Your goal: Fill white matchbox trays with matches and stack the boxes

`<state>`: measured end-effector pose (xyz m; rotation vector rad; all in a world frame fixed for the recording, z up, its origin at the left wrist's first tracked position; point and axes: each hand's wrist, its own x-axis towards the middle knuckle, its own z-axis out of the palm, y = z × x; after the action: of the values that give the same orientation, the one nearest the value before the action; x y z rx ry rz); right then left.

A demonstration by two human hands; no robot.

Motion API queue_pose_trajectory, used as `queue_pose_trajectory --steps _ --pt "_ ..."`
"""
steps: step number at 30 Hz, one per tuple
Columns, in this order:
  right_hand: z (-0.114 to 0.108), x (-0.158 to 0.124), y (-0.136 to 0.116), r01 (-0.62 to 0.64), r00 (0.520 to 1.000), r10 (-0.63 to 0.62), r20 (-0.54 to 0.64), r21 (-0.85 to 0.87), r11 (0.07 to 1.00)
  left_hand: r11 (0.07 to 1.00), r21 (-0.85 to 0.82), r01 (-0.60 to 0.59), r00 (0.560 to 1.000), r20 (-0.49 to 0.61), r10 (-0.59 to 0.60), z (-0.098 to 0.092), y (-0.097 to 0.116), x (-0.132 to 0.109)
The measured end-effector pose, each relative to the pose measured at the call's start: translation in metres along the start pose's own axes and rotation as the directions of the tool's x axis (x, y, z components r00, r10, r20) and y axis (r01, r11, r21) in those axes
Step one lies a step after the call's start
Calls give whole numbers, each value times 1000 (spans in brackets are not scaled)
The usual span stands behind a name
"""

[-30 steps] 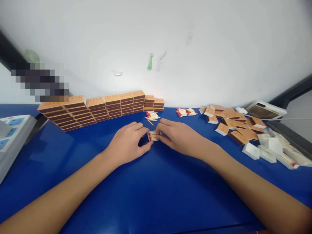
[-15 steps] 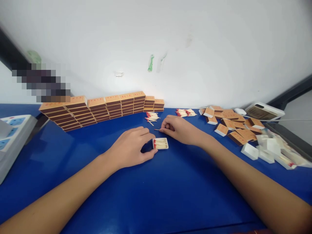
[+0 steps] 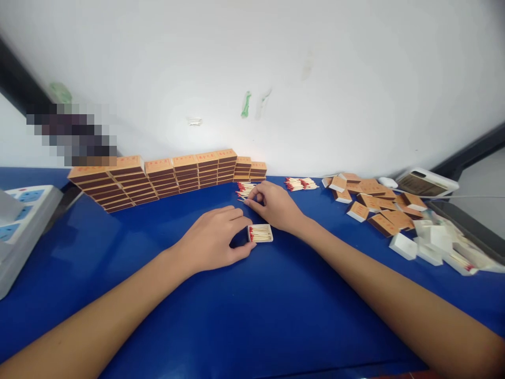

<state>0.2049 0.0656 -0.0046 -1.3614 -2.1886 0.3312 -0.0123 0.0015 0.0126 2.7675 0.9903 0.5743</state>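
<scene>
My left hand [image 3: 216, 237] has its thumb and forefinger closed on the left end of a small white matchbox tray [image 3: 271, 235], which lies flat on the blue table. Inside the tray, several matches [image 3: 261, 232] lie side by side with their red heads to the left. My right hand [image 3: 274, 205] is beyond the tray, at the front of a small loose pile of matches [image 3: 245, 188]. Its thumb and forefinger are pinched at a match [image 3: 240, 199] there, and they partly hide it. The other fingers are curled in.
Stacked matchboxes [image 3: 185, 171] form a row along the wall. A second match pile [image 3: 300, 183] lies right of my right hand. Farther right are scattered box sleeves [image 3: 384, 221], white trays [image 3: 403, 246] and a white device [image 3: 428, 181]. A power strip [image 3: 27, 210] stands far left.
My right hand has moved left and away from me to the small pile. The single match it held clear of the pile no longer shows separately. My left hand and the tray stay put.
</scene>
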Motion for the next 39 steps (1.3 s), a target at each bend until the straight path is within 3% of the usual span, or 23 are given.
queue_pose_trajectory --steps 6,12,18,22,25,29,35,39 --pt "-9 -2 2 4 998 -2 67 -36 999 999 28 37 999 -26 -36 -1 -3 2" --pt "-26 -10 11 72 996 -73 45 33 997 983 45 176 983 -67 -173 -3 -3 2" --pt "-17 -4 7 118 987 -121 103 35 992 985 49 163 985 -65 -159 -2 -5 3" --pt "-13 -1 5 118 985 -109 135 -54 992 984 55 167 984 -66 -164 -2 -5 3" --pt "-18 -4 8 115 982 -95 161 -118 986 975 76 209 976 -83 -203 -2 -5 3" --pt "-32 -11 12 173 976 -164 145 -51 984 959 86 269 959 -111 -260 -1 -5 4" --pt "-42 -24 -15 210 945 -192 266 -40 977 968 96 231 970 -105 -221 0 -5 4" --pt "-35 -26 -27 214 945 -198 260 -36 976 972 112 207 976 -94 -197 0 -5 4"
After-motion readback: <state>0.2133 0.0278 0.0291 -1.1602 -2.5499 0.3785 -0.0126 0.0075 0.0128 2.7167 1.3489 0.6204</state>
